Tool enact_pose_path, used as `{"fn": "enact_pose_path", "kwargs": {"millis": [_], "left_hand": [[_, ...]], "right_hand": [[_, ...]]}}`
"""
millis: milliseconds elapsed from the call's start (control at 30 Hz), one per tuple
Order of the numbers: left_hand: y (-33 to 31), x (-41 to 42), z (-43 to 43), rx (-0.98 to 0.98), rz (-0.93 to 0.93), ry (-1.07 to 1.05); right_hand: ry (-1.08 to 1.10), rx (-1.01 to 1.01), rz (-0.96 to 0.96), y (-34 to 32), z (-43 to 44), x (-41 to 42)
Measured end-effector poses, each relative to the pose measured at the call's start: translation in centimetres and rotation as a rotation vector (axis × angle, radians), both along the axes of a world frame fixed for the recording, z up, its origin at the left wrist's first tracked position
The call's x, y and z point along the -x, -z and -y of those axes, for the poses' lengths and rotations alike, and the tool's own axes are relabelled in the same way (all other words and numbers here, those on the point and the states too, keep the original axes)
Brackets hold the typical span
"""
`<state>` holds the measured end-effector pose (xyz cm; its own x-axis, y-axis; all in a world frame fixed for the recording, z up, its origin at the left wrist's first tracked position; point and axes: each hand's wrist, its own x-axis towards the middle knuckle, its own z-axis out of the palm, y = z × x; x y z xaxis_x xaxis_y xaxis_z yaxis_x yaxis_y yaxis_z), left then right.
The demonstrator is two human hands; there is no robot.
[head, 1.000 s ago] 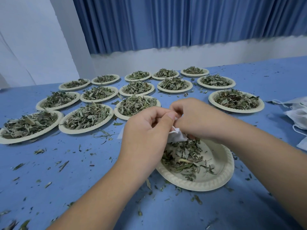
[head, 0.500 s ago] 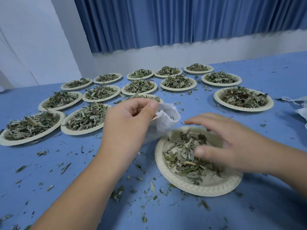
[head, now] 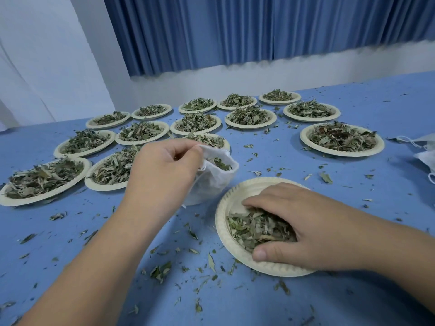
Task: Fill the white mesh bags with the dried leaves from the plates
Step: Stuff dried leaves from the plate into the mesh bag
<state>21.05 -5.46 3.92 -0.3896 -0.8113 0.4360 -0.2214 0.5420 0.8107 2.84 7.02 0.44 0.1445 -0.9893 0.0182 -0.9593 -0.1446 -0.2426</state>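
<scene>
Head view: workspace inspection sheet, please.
Surface: blue table, littered.
Job's things: white mesh bag open, some leaves inside; near plate partly emptied of dried leaves; filled plates behind.
Clutter: loose leaf scraps; spare white bags at right edge.
Hands: left hand pinches the bag's rim; right hand curls round leaves in the near plate.
Cables: nothing seen.
Surroundings: blue curtain, white wall.

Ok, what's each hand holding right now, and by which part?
The left hand pinches the white mesh bag by its open rim. The right hand curls round dried leaves on the near plate.
</scene>
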Motion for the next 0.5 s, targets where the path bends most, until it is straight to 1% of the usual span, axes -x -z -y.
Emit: {"fn": "enact_pose_path", "kwargs": {"millis": [133,233,300,400,500], "left_hand": [[-0.2,-0.3,0.0,0.214,-0.015,-0.164],[-0.2,-0.3,-0.2,0.316,0.005,-0.190],[-0.1,-0.3,-0.4,0.372,0.039,-0.198],[0.3,0.0,-0.5,0.477,0.121,-0.231],[0.5,0.3,-0.7,0.591,0.212,-0.241]], "right_hand": [[-0.043,0.085,0.036,-0.2,0.6,-0.2],[-0.115,0.080,0.016,-0.1,1.2,-0.5],[-0.166,0.081,0.005,-0.1,1.5,-0.6],[-0.210,0.062,0.042,-0.1,1.3,-0.5],[-0.168,0.076,0.119,-0.4,0.7,0.5]]}}
